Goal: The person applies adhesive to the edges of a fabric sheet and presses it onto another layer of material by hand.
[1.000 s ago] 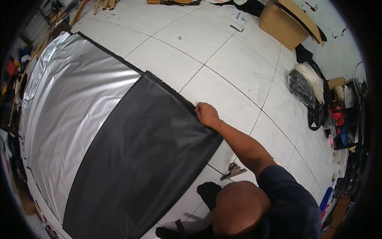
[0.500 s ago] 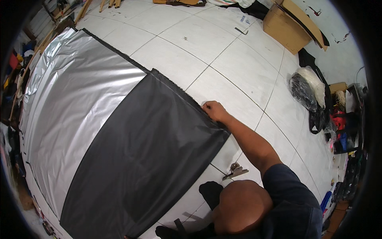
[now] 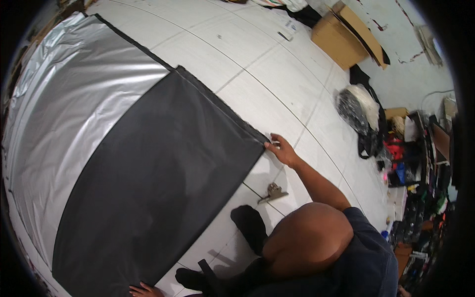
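A large sheet of dark grey fabric (image 3: 158,163) lies spread on the floor, its silver side (image 3: 99,94) showing on the left. A frayed black edge runs along its far side. At its right corner is my right hand (image 3: 283,151), the thumb touching the fabric's edge and the other fingers parted from it. My left hand (image 3: 144,290) rests near the fabric's near edge at the bottom, fingers spread; the rest of it is cut off by the frame. A metal bulldog clip (image 3: 272,193) lies on the tiles, nearest to my right hand.
White floor tiles (image 3: 277,106) stretch beyond the fabric. My bent knee (image 3: 311,235) and black-socked feet (image 3: 249,225) are beside its near edge. A cardboard box (image 3: 339,39), plastic-wrapped bundles (image 3: 354,109) and crowded shelves (image 3: 415,173) stand along the right.
My right hand has slid along the frayed edge to the corner, and its fingers have parted. My left hand has come into view at the bottom. The view has shifted.
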{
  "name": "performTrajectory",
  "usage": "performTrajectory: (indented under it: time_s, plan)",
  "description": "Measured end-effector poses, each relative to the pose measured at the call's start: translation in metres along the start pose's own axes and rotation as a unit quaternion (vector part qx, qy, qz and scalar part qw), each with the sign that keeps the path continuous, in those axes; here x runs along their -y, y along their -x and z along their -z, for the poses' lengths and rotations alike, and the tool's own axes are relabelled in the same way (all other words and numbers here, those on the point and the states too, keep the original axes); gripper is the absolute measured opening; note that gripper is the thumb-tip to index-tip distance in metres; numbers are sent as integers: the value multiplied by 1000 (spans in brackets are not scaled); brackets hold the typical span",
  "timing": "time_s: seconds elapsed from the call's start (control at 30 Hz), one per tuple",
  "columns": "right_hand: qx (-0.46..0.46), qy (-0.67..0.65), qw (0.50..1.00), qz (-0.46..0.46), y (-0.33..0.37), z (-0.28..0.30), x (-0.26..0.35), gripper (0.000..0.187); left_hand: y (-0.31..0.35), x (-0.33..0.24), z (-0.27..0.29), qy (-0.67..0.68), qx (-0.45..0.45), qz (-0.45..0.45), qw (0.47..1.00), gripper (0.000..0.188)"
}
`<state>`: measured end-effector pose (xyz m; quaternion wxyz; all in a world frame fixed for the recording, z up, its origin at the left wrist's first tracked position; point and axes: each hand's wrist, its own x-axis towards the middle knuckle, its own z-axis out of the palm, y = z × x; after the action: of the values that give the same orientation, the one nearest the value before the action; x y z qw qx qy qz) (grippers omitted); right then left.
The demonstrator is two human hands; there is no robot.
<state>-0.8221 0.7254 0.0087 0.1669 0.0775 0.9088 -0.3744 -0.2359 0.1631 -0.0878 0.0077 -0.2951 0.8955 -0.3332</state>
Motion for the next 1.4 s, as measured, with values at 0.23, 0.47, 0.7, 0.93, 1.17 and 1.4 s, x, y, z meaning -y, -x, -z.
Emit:
performTrajectory:
  time_s: [0.23, 0.47, 0.7, 0.93, 1.17, 1.4]
  plan:
    - [108, 248, 937, 222, 139, 14, -23, 69, -5, -26, 21, 113, 66, 170, 977, 75]
    - [130, 64, 989, 11, 95, -5, -13, 31, -33, -5, 84, 224, 248, 257, 907, 54]
    - [191, -32, 971, 141, 80, -30, 176, 37, -75, -15, 118, 692, 147, 306, 637, 35]
    - [440, 63, 836, 323, 164, -142, 385, 47, -219, -30, 239, 800, 259, -150, 520, 54]
    - [468, -134, 803, 344, 230, -235, 388, 53, -240, -64, 257, 961, 56, 103, 250, 60]
    - [546, -154, 786, 248, 245, -257, 368, 56, -213, -56, 248, 962, 24, 220, 158, 43]
